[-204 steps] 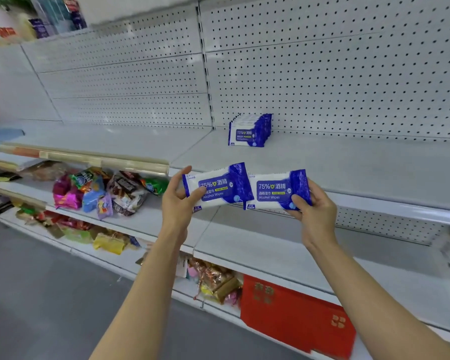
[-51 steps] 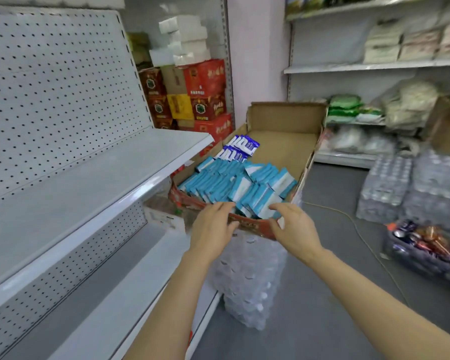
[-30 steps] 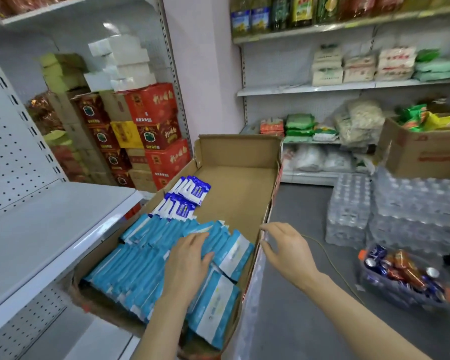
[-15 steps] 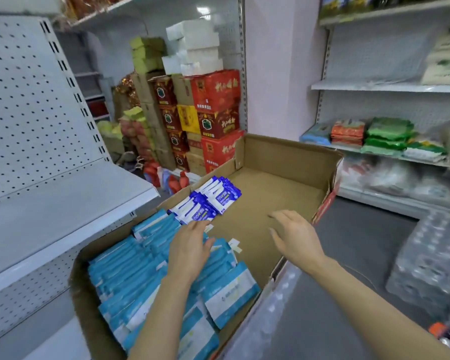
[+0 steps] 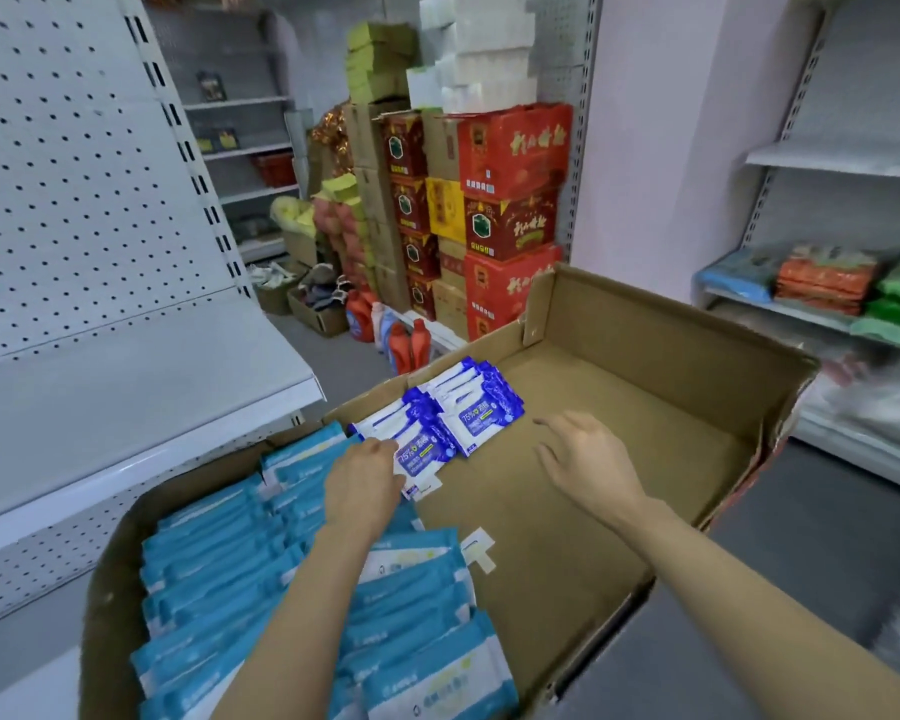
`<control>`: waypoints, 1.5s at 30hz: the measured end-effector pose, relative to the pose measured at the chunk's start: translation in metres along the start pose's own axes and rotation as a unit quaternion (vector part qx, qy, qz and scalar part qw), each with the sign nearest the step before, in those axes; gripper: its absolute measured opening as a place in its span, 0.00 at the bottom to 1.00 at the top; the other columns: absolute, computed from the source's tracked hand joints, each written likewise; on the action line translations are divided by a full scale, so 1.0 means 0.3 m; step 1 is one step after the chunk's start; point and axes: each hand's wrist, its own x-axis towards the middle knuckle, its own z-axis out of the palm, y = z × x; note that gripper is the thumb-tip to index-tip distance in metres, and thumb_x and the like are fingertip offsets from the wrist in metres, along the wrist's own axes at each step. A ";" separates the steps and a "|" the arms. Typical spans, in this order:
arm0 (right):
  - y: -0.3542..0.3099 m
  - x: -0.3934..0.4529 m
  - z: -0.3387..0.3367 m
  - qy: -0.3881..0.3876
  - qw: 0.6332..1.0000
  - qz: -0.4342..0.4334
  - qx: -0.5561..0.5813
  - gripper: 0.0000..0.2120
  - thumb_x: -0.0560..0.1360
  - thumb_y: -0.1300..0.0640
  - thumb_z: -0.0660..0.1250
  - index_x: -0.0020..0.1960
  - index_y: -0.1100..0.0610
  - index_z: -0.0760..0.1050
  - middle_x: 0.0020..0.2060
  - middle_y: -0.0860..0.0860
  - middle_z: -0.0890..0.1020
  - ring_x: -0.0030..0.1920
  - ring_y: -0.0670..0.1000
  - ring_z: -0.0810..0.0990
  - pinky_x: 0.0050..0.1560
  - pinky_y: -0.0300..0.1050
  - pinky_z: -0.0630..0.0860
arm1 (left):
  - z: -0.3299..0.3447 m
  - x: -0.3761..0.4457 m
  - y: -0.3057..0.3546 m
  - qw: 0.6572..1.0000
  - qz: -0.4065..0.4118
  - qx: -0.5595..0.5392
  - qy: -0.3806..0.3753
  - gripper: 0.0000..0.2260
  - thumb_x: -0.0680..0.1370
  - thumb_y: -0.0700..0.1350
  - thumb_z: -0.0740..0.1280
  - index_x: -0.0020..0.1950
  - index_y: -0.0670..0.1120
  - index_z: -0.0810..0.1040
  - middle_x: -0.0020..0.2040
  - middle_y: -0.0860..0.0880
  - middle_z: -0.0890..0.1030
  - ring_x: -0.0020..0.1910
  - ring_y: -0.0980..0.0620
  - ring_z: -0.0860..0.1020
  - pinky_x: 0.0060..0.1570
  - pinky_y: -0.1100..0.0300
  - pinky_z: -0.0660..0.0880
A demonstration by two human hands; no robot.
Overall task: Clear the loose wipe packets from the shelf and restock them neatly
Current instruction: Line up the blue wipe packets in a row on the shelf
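Observation:
An open cardboard box [image 5: 672,318] stands below me. At its far left lie two short piles of dark blue and white alcohol wipe packets [image 5: 481,407]. My left hand [image 5: 363,483] reaches into the box, and its curled fingers hold the left edge of the nearest dark blue packet [image 5: 423,456]. My right hand [image 5: 589,459] hovers over the bare box floor just right of the piles, fingers spread and holding nothing. Rows of light blue wipe packs [image 5: 230,563] fill the near left part of the box.
A white pegboard shelf [image 5: 126,397] runs along the left, beside the box. Stacked red and brown cartons [image 5: 510,200] and detergent bottles [image 5: 406,340] stand beyond the box. Shelves with bagged goods [image 5: 822,278] line the right, across a grey floor aisle.
I turned from the shelf to the box. Over the last second my left hand moved forward across the light blue packs onto the dark blue packets; my right hand came in over the box floor.

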 end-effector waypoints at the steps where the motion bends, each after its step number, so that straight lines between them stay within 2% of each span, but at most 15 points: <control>1: 0.009 0.011 0.013 -0.016 1.000 0.001 0.002 0.15 0.74 0.60 0.68 0.60 0.56 0.78 0.51 0.52 0.82 0.53 0.57 0.79 0.45 0.45 0.72 | 0.020 0.024 0.002 1.000 -0.020 0.012 -0.017 0.16 0.77 0.48 0.66 0.65 0.47 0.75 0.62 0.47 0.78 0.60 0.46 0.76 0.56 0.53 0.73; 3: 0.029 0.037 0.041 -0.051 0.999 0.003 0.006 0.17 0.76 0.58 0.65 0.64 0.54 0.76 0.54 0.51 0.81 0.57 0.56 0.77 0.48 0.45 0.71 | 0.068 0.070 0.013 0.997 -0.048 0.036 -0.051 0.18 0.78 0.50 0.65 0.65 0.45 0.72 0.63 0.45 0.76 0.61 0.45 0.74 0.58 0.53 0.72; 6: 0.068 0.095 0.097 -0.095 0.995 0.010 0.013 0.18 0.76 0.56 0.63 0.66 0.53 0.74 0.57 0.50 0.79 0.59 0.54 0.76 0.49 0.44 0.71 | 0.148 0.125 0.042 0.989 -0.091 0.061 -0.095 0.28 0.78 0.59 0.65 0.70 0.42 0.67 0.67 0.42 0.73 0.65 0.44 0.72 0.64 0.52 0.69; 9: 0.104 0.151 0.170 -0.128 0.991 0.016 0.030 0.19 0.76 0.55 0.64 0.67 0.52 0.73 0.60 0.49 0.79 0.59 0.54 0.76 0.51 0.46 0.72 | 0.201 0.154 0.061 0.984 -0.130 0.084 -0.092 0.32 0.76 0.61 0.66 0.72 0.43 0.63 0.69 0.42 0.70 0.67 0.43 0.70 0.67 0.50 0.67; 14: 0.159 0.198 0.260 -0.171 0.982 0.010 0.076 0.15 0.76 0.57 0.65 0.62 0.56 0.76 0.57 0.53 0.80 0.55 0.56 0.77 0.52 0.48 0.74 | 0.190 0.174 0.059 0.982 -0.159 0.091 -0.050 0.26 0.73 0.60 0.70 0.66 0.48 0.71 0.64 0.45 0.74 0.62 0.45 0.72 0.61 0.52 0.69; 17: 0.208 0.240 0.300 -0.175 0.977 0.029 0.117 0.15 0.75 0.57 0.68 0.60 0.59 0.77 0.53 0.56 0.80 0.54 0.59 0.77 0.50 0.49 0.74 | 0.138 0.166 0.062 0.971 -0.216 -0.097 0.023 0.14 0.72 0.51 0.73 0.55 0.50 0.78 0.57 0.47 0.75 0.52 0.47 0.77 0.50 0.53 0.77; 21: 0.243 0.322 0.352 -0.202 0.964 0.079 0.156 0.23 0.73 0.50 0.72 0.64 0.58 0.74 0.57 0.55 0.78 0.59 0.58 0.74 0.55 0.50 0.73 | 0.049 0.122 0.094 0.883 -0.288 -0.340 0.147 0.09 0.70 0.44 0.77 0.46 0.49 0.79 0.43 0.52 0.82 0.43 0.50 0.80 0.44 0.52 0.79; 24: 0.252 0.377 0.426 -0.249 0.950 0.107 0.158 0.39 0.64 0.36 0.72 0.68 0.56 0.68 0.62 0.53 0.75 0.62 0.57 0.71 0.61 0.51 0.69 | 0.003 0.065 0.112 0.736 -0.346 -0.549 0.194 0.10 0.71 0.40 0.76 0.51 0.45 0.81 0.44 0.48 0.85 0.41 0.50 0.84 0.37 0.56 0.81; 26: 0.244 0.396 0.469 -0.266 0.953 0.107 0.098 0.48 0.61 0.30 0.69 0.71 0.57 0.62 0.65 0.53 0.73 0.64 0.55 0.70 0.63 0.50 0.67 | -0.001 0.016 0.110 0.676 -0.367 -0.604 0.209 0.09 0.74 0.40 0.74 0.53 0.44 0.81 0.45 0.45 0.85 0.39 0.51 0.83 0.32 0.61 0.79; 29: 0.235 0.407 0.488 -0.255 0.958 0.128 0.034 0.45 0.63 0.33 0.72 0.70 0.58 0.64 0.64 0.55 0.73 0.63 0.55 0.70 0.61 0.48 0.68 | 0.017 -0.056 0.095 0.622 -0.394 -0.637 0.226 0.09 0.76 0.40 0.72 0.55 0.43 0.80 0.48 0.41 0.85 0.43 0.46 0.83 0.42 0.53 0.81; 31: 0.243 0.410 0.503 -0.251 0.952 0.157 0.080 0.40 0.64 0.38 0.76 0.67 0.59 0.68 0.62 0.56 0.75 0.63 0.57 0.72 0.60 0.50 0.70 | 0.030 -0.099 0.093 0.591 -0.408 -0.653 0.242 0.10 0.76 0.39 0.71 0.57 0.41 0.80 0.49 0.40 0.85 0.44 0.45 0.82 0.45 0.51 0.80; 34: 0.258 0.403 0.510 -0.219 0.938 0.184 0.193 0.32 0.67 0.50 0.78 0.64 0.61 0.71 0.61 0.59 0.75 0.62 0.60 0.73 0.58 0.53 0.72 | 0.044 -0.153 0.108 0.561 -0.421 -0.665 0.258 0.10 0.77 0.37 0.70 0.58 0.40 0.79 0.49 0.41 0.85 0.42 0.47 0.82 0.46 0.52 0.80; 37: 0.268 0.396 0.495 -0.202 0.927 0.204 0.241 0.25 0.68 0.57 0.78 0.61 0.62 0.73 0.57 0.61 0.79 0.57 0.63 0.77 0.54 0.54 0.74 | 0.037 -0.218 0.129 0.543 -0.418 -0.678 0.267 0.11 0.77 0.35 0.69 0.58 0.40 0.79 0.50 0.41 0.85 0.42 0.48 0.83 0.44 0.53 0.81; 41: 0.267 0.369 0.414 -0.180 0.915 0.253 0.258 0.19 0.70 0.59 0.76 0.57 0.63 0.75 0.52 0.63 0.81 0.52 0.65 0.79 0.51 0.55 0.74 | -0.003 -0.331 0.124 0.550 -0.409 -0.670 0.287 0.14 0.75 0.35 0.71 0.60 0.41 0.77 0.52 0.39 0.84 0.44 0.46 0.83 0.43 0.54 0.82; 45: 0.181 0.314 0.290 -0.159 0.883 0.249 0.365 0.18 0.72 0.63 0.73 0.59 0.60 0.73 0.51 0.57 0.80 0.47 0.58 0.76 0.51 0.53 0.72 | -0.077 -0.448 0.074 0.568 -0.374 -0.660 0.320 0.22 0.74 0.35 0.72 0.66 0.49 0.75 0.51 0.41 0.85 0.46 0.44 0.84 0.40 0.55 0.82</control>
